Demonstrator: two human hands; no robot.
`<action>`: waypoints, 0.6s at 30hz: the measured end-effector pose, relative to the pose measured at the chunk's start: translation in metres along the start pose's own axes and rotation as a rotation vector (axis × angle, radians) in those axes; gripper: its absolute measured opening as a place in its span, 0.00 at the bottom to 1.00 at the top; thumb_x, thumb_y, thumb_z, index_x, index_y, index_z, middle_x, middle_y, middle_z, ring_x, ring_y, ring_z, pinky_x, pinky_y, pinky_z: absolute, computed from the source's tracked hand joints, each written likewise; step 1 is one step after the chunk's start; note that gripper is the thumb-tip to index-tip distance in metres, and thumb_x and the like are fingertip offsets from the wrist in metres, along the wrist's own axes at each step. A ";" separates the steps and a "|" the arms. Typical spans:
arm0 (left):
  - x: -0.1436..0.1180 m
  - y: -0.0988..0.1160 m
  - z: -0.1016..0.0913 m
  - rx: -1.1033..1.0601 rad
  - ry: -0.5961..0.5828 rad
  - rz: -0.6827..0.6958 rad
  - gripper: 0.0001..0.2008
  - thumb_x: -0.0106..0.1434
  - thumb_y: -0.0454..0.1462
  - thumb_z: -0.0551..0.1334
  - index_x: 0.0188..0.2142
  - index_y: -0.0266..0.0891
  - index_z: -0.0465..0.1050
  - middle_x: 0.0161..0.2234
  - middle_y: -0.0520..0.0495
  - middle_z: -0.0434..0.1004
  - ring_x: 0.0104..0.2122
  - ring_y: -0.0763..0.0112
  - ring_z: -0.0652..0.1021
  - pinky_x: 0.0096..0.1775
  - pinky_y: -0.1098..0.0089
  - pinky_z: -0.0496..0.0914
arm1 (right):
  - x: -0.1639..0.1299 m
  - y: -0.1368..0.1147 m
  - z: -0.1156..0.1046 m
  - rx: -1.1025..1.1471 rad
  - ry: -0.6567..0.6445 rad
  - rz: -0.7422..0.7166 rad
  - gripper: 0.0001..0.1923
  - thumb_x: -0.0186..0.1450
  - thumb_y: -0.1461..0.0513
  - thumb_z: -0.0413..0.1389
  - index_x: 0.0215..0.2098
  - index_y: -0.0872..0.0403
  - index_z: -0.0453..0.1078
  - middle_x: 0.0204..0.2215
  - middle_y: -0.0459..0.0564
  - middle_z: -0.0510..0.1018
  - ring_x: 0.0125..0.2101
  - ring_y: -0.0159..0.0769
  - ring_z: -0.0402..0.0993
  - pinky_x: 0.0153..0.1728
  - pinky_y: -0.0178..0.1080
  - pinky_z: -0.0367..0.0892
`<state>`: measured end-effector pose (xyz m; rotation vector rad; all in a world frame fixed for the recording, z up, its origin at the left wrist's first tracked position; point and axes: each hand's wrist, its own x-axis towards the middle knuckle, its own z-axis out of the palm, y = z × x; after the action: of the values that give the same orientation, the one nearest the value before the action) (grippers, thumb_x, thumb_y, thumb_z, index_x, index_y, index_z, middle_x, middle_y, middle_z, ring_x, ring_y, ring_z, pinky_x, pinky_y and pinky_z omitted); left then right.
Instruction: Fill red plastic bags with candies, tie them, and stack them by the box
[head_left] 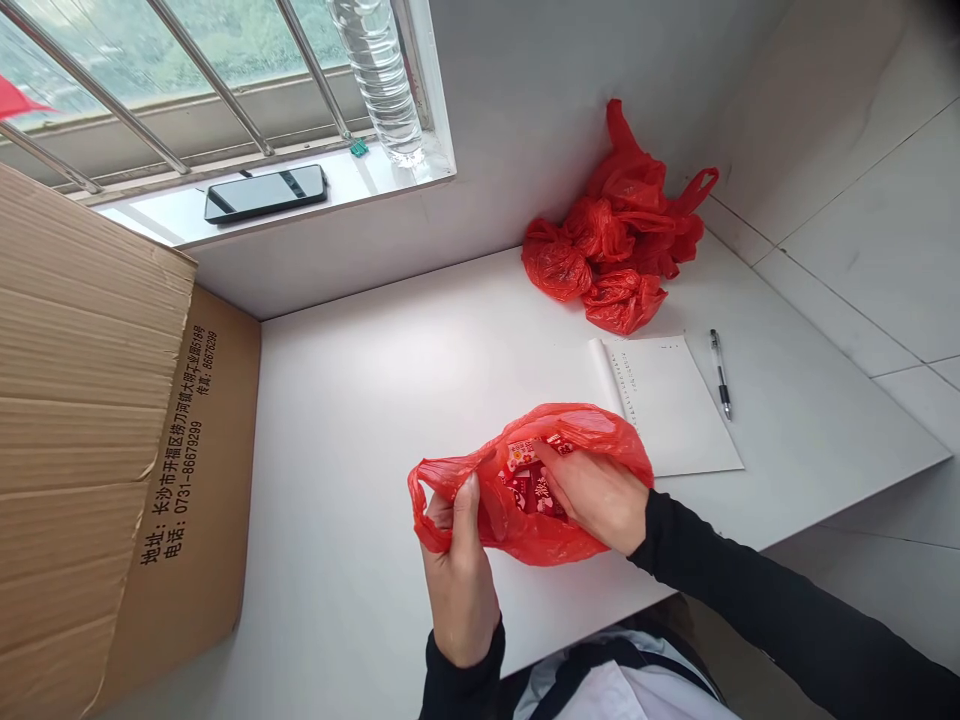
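Observation:
A red plastic bag (592,432) lies on the white table (375,400) near its front edge. My left hand (457,580) pinches the bag's handle and holds the mouth apart. My right hand (596,495) reaches inside the bag, its fingers on a red printed packet (525,475) that shows through the opening. Black sleeves cover both my arms.
Several knotted red bags (619,250) are piled at the back right by the wall. An open notebook (667,400) and a pen (720,372) lie right of the bag. A large cardboard box (97,450) stands at left. A phone (266,192) and water bottle (382,80) rest on the windowsill.

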<state>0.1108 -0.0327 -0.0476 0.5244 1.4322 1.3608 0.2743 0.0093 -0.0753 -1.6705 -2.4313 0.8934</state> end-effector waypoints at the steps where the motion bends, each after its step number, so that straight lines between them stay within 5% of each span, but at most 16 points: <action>1: 0.000 0.000 0.000 -0.002 0.000 0.001 0.12 0.67 0.47 0.65 0.40 0.42 0.79 0.41 0.46 0.83 0.46 0.58 0.80 0.51 0.61 0.73 | 0.000 -0.001 0.000 0.000 -0.016 -0.002 0.17 0.72 0.65 0.47 0.55 0.55 0.69 0.30 0.51 0.80 0.27 0.40 0.77 0.29 0.39 0.69; 8: 0.000 0.000 0.001 -0.032 0.018 0.003 0.12 0.66 0.47 0.66 0.42 0.42 0.80 0.43 0.46 0.83 0.47 0.57 0.80 0.51 0.60 0.73 | -0.002 0.000 0.002 -0.017 -0.067 0.006 0.18 0.72 0.65 0.46 0.57 0.51 0.68 0.34 0.50 0.81 0.30 0.40 0.77 0.30 0.37 0.69; 14: -0.001 0.001 0.000 -0.031 0.018 0.018 0.12 0.66 0.46 0.66 0.42 0.43 0.81 0.43 0.46 0.83 0.48 0.57 0.80 0.52 0.60 0.73 | -0.003 0.009 0.002 -0.042 0.095 0.002 0.16 0.73 0.63 0.42 0.52 0.52 0.69 0.44 0.55 0.79 0.42 0.44 0.76 0.44 0.42 0.71; 18: -0.003 0.001 0.000 -0.028 0.019 0.009 0.12 0.66 0.47 0.66 0.42 0.43 0.81 0.43 0.46 0.84 0.49 0.56 0.80 0.53 0.59 0.73 | -0.001 0.006 0.000 -0.041 0.059 0.007 0.15 0.72 0.64 0.45 0.52 0.54 0.69 0.42 0.56 0.79 0.38 0.45 0.76 0.37 0.42 0.70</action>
<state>0.1113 -0.0351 -0.0459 0.5021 1.4260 1.3943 0.2794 0.0096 -0.0782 -1.6943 -2.4227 0.7884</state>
